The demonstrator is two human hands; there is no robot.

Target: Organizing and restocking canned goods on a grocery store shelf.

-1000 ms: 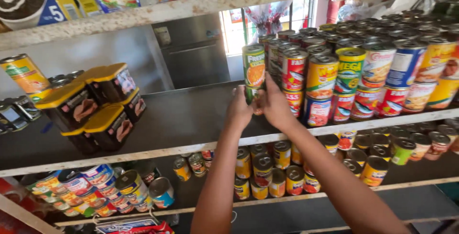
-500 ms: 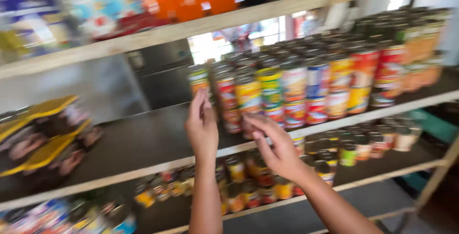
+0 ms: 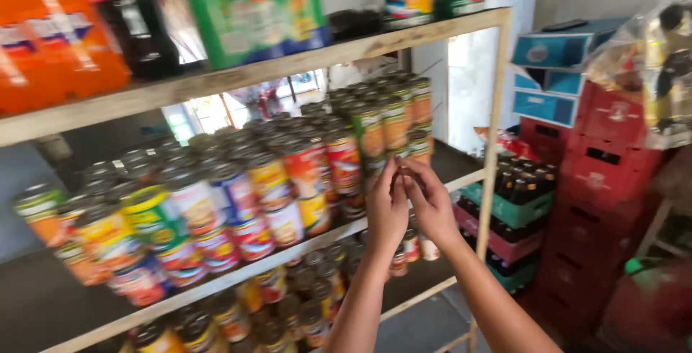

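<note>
At the stacked cans (image 3: 303, 173), left hand (image 3: 387, 212) and right hand (image 3: 431, 205) raised, fingertips meeting

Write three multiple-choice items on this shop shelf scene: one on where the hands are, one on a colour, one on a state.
1. Where are the left hand and right hand?
A. at the stacked cans on the middle shelf
B. on the top shelf bottles
C. inside a crate

2. What colour are the stacked crates at the right?
A. yellow
B. red
C. white

3. How do the cans on the middle shelf stand?
A. lying on their sides
B. crushed flat
C. upright, in two tiers

Answers: 1 A, both hands reach the cans at the shelf's right end; 2 B, the tall stack is red; 3 C, the cans stand upright, one tier on another.
</note>
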